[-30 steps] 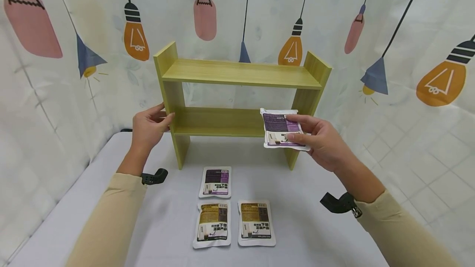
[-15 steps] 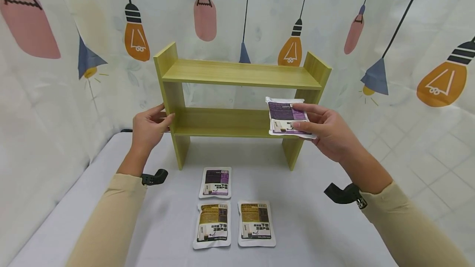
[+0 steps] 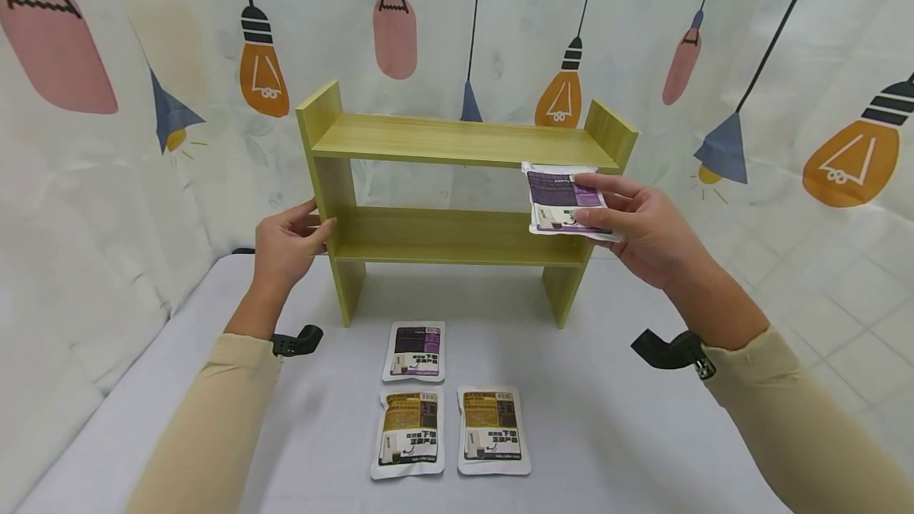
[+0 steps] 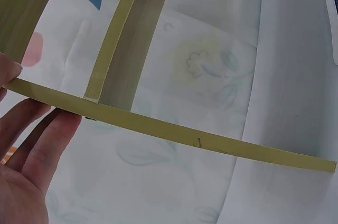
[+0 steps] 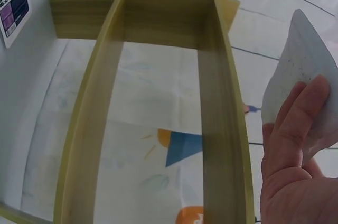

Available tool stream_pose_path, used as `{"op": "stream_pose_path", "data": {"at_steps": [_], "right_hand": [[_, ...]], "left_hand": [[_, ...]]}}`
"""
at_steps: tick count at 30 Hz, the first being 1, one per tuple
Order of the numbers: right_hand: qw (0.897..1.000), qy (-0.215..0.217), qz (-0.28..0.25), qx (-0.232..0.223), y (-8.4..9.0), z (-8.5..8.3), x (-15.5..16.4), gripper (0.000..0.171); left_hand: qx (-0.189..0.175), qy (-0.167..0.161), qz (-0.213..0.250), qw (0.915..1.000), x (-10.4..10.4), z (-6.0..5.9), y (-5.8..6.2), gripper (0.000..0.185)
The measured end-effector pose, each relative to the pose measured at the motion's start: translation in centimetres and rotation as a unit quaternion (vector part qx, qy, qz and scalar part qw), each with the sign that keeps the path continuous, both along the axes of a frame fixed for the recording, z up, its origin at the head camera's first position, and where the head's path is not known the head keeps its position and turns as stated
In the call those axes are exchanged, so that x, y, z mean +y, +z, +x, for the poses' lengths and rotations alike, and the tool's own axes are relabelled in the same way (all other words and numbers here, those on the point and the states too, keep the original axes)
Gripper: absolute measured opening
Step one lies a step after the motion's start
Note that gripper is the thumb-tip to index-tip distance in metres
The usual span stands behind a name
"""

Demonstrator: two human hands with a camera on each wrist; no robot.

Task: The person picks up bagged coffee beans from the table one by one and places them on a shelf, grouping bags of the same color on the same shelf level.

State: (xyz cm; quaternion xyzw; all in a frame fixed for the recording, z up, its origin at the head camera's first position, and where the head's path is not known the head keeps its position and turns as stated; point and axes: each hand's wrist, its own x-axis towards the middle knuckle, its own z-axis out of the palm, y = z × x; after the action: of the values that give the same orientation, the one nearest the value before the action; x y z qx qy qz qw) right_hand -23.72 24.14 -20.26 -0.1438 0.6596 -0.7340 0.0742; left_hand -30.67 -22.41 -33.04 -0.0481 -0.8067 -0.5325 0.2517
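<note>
My left hand point(image 3: 289, 244) grips the left side panel of a yellow-green wooden two-tier shelf point(image 3: 457, 141), thumb in front and fingers behind the panel edge. In the left wrist view the fingers point(image 4: 45, 152) lie against the panel's outer side. Raised before the shelf's right part, my right hand point(image 3: 643, 224) pinches a white pouch with a purple label point(image 3: 564, 197) between thumb and fingers. A second edge shows under it, like a stacked pouch. From the right wrist view the pouch's plain white back point(image 5: 303, 65) faces the camera, with fingers spread over it.
On the white-covered table point(image 3: 571, 435), a purple-labelled pouch point(image 3: 414, 351) lies in front of the shelf. Nearer are two brown-labelled pouches, a left one point(image 3: 409, 432) and a right one point(image 3: 493, 431). A lamp-patterned curtain point(image 3: 428, 6) hangs behind.
My right hand has risen and moved slightly right with the purple-labelled pouch, from the lower shelf board's height to just below the upper board. The left hand stays on the side panel.
</note>
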Motion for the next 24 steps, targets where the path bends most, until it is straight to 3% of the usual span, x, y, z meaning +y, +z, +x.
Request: {"op": "stream_pose_path", "data": {"at_steps": [6,15,24], "right_hand": [[0.999,-0.038,0.024,-0.006,0.6,-0.6,0.1,0.040],[0.999,-0.033,0.014,-0.015,1.3,-1.9,0.5,0.037],[1.000,0.011,-0.015,-0.016,1.7,-3.1,1.0,0.037]], "left_hand": [[0.003,0.000,0.002,1.0000,0.0,-0.1,-0.1,0.052],[0.007,0.001,-0.001,1.0000,-0.2,-0.3,-0.3,0.053],[0.014,-0.002,-0.003,0.9999,-0.1,-0.3,-0.3,0.052]]}}
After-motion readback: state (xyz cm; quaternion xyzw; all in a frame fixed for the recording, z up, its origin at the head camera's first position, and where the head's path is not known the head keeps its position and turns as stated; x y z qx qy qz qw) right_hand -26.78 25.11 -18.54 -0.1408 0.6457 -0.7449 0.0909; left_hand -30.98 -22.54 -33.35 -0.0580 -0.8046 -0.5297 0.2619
